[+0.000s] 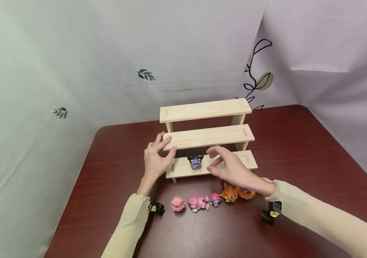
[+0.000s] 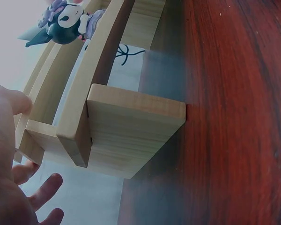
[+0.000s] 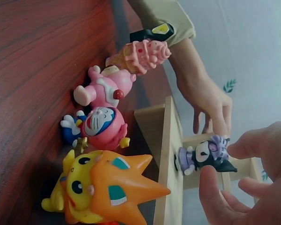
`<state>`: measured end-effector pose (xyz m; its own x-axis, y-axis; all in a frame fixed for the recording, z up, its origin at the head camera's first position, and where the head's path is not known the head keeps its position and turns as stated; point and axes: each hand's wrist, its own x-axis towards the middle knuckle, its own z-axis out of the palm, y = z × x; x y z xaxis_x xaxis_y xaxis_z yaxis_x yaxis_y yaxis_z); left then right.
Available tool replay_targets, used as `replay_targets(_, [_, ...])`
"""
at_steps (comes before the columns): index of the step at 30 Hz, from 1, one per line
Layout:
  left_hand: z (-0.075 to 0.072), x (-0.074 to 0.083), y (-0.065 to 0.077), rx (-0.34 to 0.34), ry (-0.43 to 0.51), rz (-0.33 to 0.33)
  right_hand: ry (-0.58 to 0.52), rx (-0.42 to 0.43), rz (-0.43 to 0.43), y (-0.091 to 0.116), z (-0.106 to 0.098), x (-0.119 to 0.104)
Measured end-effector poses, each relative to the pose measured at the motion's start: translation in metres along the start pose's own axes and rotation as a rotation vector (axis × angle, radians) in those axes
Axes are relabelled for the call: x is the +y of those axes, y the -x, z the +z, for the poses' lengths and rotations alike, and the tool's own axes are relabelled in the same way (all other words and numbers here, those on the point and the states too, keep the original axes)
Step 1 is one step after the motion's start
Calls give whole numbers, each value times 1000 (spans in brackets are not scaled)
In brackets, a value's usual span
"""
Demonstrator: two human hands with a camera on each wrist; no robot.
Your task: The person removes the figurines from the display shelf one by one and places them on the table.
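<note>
A three-step pale wooden shelf (image 1: 209, 136) stands on the table. My left hand (image 1: 155, 159) holds the left end of its middle board, with the thumb at the front edge and a finger on top; in the left wrist view, other fingers stick out past the end. On the lowest board stands a small black-and-purple figurine (image 1: 196, 163) with pointed ears and a lilac bow. Just right of it is my right hand (image 1: 230, 166), its fingers bent and parted. The right wrist view shows finger and thumb close to the figurine's head (image 3: 202, 154); contact is unclear.
In front of the shelf several toy figures line the dark red table (image 1: 112, 186): a pink ice-cream-cone figure (image 1: 177, 204), a pink figure lying down (image 1: 198, 203), a small pink-hooded one (image 1: 215, 199) and an orange spiky-headed one (image 1: 229, 193). My right forearm partly hides others. A pale curtain (image 1: 106, 64) hangs behind.
</note>
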<state>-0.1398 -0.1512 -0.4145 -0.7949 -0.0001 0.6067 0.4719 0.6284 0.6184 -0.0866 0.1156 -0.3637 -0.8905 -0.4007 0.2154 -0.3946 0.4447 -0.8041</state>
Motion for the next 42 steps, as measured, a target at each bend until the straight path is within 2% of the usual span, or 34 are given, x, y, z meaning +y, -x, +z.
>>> replay_targets(5, [1,1,-2,-5,0,-2,-20,-17,21,-4,3,0])
replay_targets(12, [1,2,-2,-13,-1,-11,-28,-33,2,-8,9,2])
replay_targets(37, [1,1,-1,-4,-7,-4,73,-17,-66,-23,25,5])
replay_targets(42, [0,0,0,2,-10,-1,65,-34,-69,-25,26,6])
